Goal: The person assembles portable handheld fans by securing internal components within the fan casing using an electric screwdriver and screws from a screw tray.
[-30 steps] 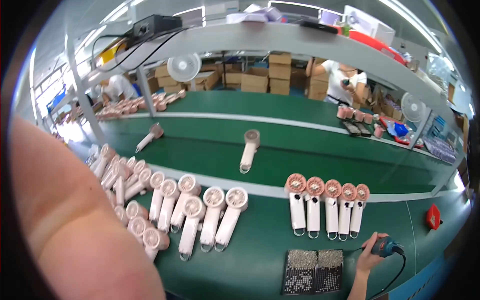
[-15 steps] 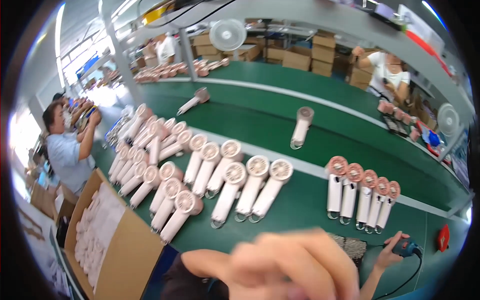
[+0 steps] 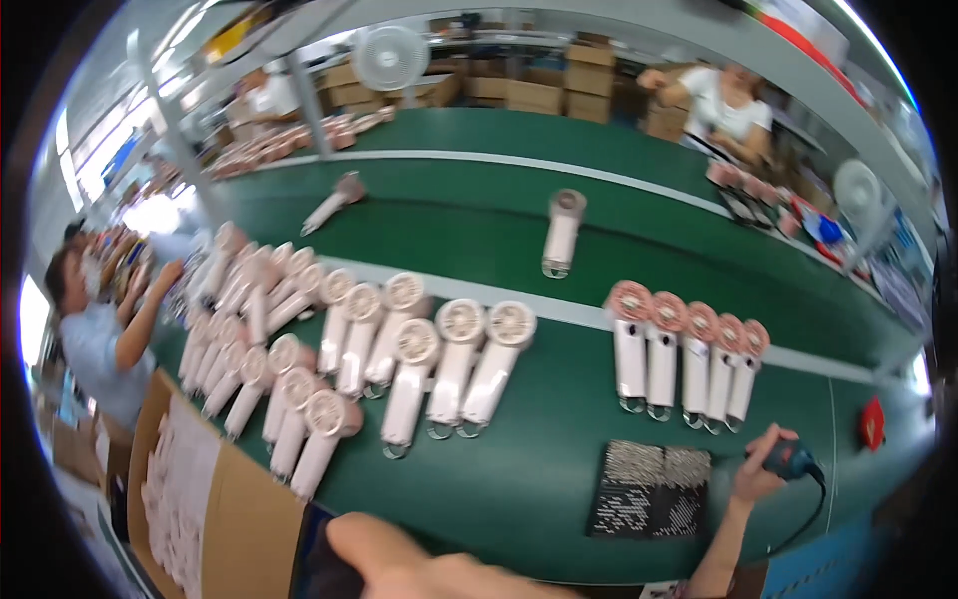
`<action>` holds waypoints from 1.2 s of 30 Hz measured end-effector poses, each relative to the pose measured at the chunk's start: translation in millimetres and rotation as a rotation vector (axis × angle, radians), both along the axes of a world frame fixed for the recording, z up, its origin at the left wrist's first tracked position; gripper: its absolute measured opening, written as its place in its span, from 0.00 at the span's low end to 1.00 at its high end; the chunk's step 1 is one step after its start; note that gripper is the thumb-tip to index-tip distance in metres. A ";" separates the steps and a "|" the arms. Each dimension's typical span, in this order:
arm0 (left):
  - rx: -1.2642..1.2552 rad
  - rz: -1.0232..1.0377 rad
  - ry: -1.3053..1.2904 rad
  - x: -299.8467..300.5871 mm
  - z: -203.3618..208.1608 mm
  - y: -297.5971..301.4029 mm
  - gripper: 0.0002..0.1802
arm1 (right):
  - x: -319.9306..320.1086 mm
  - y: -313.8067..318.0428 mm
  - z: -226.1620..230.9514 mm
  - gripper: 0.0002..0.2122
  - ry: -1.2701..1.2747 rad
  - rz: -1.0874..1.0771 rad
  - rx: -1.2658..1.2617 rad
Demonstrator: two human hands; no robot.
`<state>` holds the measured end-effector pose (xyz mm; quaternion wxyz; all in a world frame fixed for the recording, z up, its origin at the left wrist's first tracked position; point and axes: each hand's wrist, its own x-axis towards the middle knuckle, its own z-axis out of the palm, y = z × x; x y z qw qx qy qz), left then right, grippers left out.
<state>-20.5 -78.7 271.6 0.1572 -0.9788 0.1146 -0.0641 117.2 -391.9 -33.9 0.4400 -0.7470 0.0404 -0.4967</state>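
My right hand (image 3: 755, 479) is wrapped round a teal electric screwdriver (image 3: 791, 460), whose dark cord trails down the bench. To its left lies a black tray (image 3: 609, 514) with many small silvery screws (image 3: 639, 464). At the lower edge my left hand (image 3: 449, 577) is blurred and cut off, so its fingers and anything in them are hidden. Beyond the tray, several white handheld fans with pink heads (image 3: 689, 349) lie side by side, wrist loops nearest me. A larger group of pale handheld fans (image 3: 464, 349) spreads across the bench to the left.
An open cardboard box (image 3: 239, 519) of white parts stands at the lower left. Two handheld fans (image 3: 562, 235) lie apart on the green conveyor belt (image 3: 449, 200) behind a pale rail. A red object (image 3: 872, 423) lies far right. Co-workers (image 3: 105, 334) are at left and across the belt.
My left hand has dropped from in front of the camera to the lower edge, uncovering the screw tray. The whole view has shifted slightly. The right hand still grips the electric screwdriver.
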 end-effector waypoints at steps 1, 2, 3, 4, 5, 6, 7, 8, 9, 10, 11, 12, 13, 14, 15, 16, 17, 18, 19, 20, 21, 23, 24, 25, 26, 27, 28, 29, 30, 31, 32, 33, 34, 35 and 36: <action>0.120 -0.045 -0.107 -2.8 -0.9 0.6 0.08 | 1.7 5.2 0.8 0.06 -0.035 0.047 0.036; 0.236 -0.092 -0.220 -3.9 -3.7 2.8 0.08 | 3.1 12.2 2.5 0.04 -0.026 0.036 0.056; 0.348 -0.133 -0.337 -6.6 -6.2 6.9 0.08 | 4.6 19.3 8.0 0.05 -0.053 0.062 0.034; 0.450 -0.171 -0.460 -9.2 -11.2 14.7 0.08 | 4.0 18.2 6.9 0.07 -0.024 0.078 -0.022; 0.544 -0.199 -0.591 -11.0 -20.3 26.5 0.08 | 4.2 22.0 10.7 0.08 -0.028 0.081 -0.015; 0.643 -0.211 -0.734 -15.3 -33.0 41.1 0.08 | 5.0 26.7 17.6 0.08 -0.039 0.099 -0.010; 0.743 -0.208 -0.878 -17.7 -48.4 60.9 0.09 | 3.6 32.0 24.9 0.08 -0.047 0.071 -0.005; 0.712 -0.231 -0.863 2.6 -58.1 71.0 0.09 | 7.4 32.0 20.3 0.08 -0.049 0.081 -0.003; 0.648 -0.264 -0.850 16.8 -72.1 78.2 0.08 | 11.8 32.1 14.1 0.09 -0.052 0.103 -0.001; 0.578 -0.294 -0.849 20.1 -79.7 83.0 0.07 | 3.5 22.6 14.7 0.09 -0.036 0.087 -0.025; 0.505 -0.318 -0.845 20.8 -89.5 86.0 0.07 | -3.5 14.4 15.6 0.09 -0.045 0.051 -0.004; 0.483 -0.311 -0.844 13.3 -84.0 87.2 0.07 | -2.5 16.3 19.8 0.09 -0.073 0.058 0.048; 0.457 -0.304 -0.842 6.7 -79.5 88.0 0.06 | -2.2 12.6 17.3 0.09 -0.077 0.076 0.063; 0.420 -0.303 -0.845 4.2 -79.8 88.9 0.06 | -2.2 13.7 17.0 0.08 -0.087 0.068 0.081; 0.380 -0.305 -0.848 2.4 -80.3 88.4 0.06 | -1.8 13.1 18.1 0.08 -0.097 0.056 0.098; 0.343 -0.330 -0.866 9.2 -80.5 100.3 0.06 | 0.0 13.6 18.7 0.08 -0.090 0.061 0.101; 0.306 -0.360 -0.884 15.9 -80.4 111.5 0.06 | 1.9 22.0 19.8 0.08 -0.104 0.051 0.103; 0.267 -0.379 -0.892 20.0 -80.9 115.4 0.06 | 1.8 25.9 21.3 0.08 -0.081 0.066 0.074; 0.229 -0.401 -0.901 24.5 -81.0 118.8 0.07 | 1.5 28.8 22.3 0.08 -0.058 0.079 0.047; 0.191 -0.425 -0.909 29.0 -80.8 122.2 0.07 | 1.1 30.4 22.3 0.08 -0.066 0.085 0.047; 0.154 -0.450 -0.919 34.2 -79.5 124.3 0.08 | 0.4 29.0 21.8 0.08 -0.073 0.081 0.048; 0.081 -0.499 -0.936 44.4 -76.6 130.2 0.09 | -1.0 25.7 20.2 0.08 -0.047 0.067 0.016; 0.044 -0.519 -0.936 48.0 -74.7 131.6 0.10 | -0.2 26.3 21.9 0.08 -0.037 0.093 0.018; 0.008 -0.538 -0.934 51.5 -73.2 133.6 0.10 | 0.8 27.4 23.3 0.08 -0.026 0.120 0.019; -0.030 -0.556 -0.931 55.1 -72.0 135.9 0.11 | -0.9 26.0 22.4 0.08 -0.047 0.083 0.025; -0.069 -0.569 -0.938 60.4 -70.7 133.4 0.12 | -0.9 21.2 20.8 0.08 -0.060 0.081 0.047; -0.111 -0.583 -0.945 66.1 -69.8 130.3 0.13 | -2.9 16.7 18.1 0.08 -0.072 0.079 0.068; -0.155 -0.598 -0.951 72.5 -69.6 126.5 0.13 | -3.7 14.2 19.6 0.08 -0.055 0.067 0.050; -0.203 -0.623 -0.947 80.7 -69.1 126.5 0.14 | -4.9 15.6 19.8 0.08 -0.051 0.074 0.052; -0.254 -0.650 -0.941 89.9 -69.4 125.4 0.15 | -4.9 16.0 20.1 0.08 -0.045 0.078 0.052; -0.308 -0.678 -0.934 100.2 -70.3 123.1 0.16 | -2.6 18.8 22.3 0.08 -0.060 0.065 0.093; -0.366 -0.706 -0.925 111.5 -71.8 119.7 0.16 | -3.8 22.1 26.8 0.08 -0.050 0.048 0.085; -0.426 -0.731 -0.922 125.2 -76.3 115.1 0.17 | -2.5 25.2 32.8 0.07 -0.082 0.042 0.151; -0.488 -0.755 -0.918 139.7 -81.3 109.8 0.18 | -0.9 27.5 35.6 0.06 -0.114 0.035 0.214; -0.541 -0.780 -0.931 146.2 -78.9 107.1 0.19 | -2.5 31.7 39.9 0.06 -0.115 0.045 0.234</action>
